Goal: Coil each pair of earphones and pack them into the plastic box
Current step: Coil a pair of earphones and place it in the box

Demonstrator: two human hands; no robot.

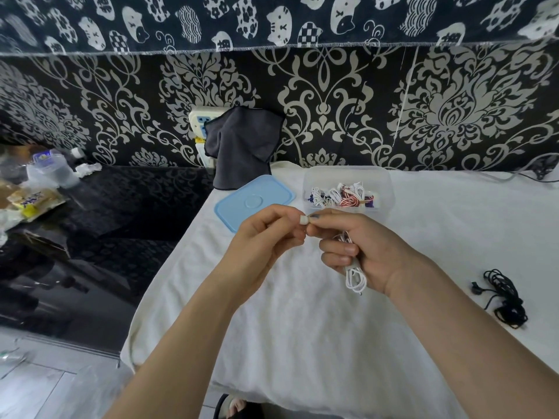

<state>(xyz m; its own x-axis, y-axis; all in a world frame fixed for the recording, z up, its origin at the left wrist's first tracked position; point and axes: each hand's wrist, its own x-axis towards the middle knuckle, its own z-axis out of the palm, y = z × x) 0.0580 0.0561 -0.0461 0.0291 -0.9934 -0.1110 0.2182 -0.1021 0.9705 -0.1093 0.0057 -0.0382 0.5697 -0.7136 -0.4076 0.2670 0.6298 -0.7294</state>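
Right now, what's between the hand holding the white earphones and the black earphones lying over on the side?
Only bare white cloth, seen from the head camera. Nothing sits between the right hand holding the white earphones and the black earphones.

White coiled earphone cable (356,278) here, black tangled earphones (504,297) off right. Pale blue plastic lid (236,211), clear plastic box (390,189) with red-and-white striped cords (348,202). Cream cloth-covered surface (302,328), black-and-silver damask wall (332,101).

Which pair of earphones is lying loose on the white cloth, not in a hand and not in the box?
The black earphones, alone on the cloth at the right; the white earphones are in the right hand.
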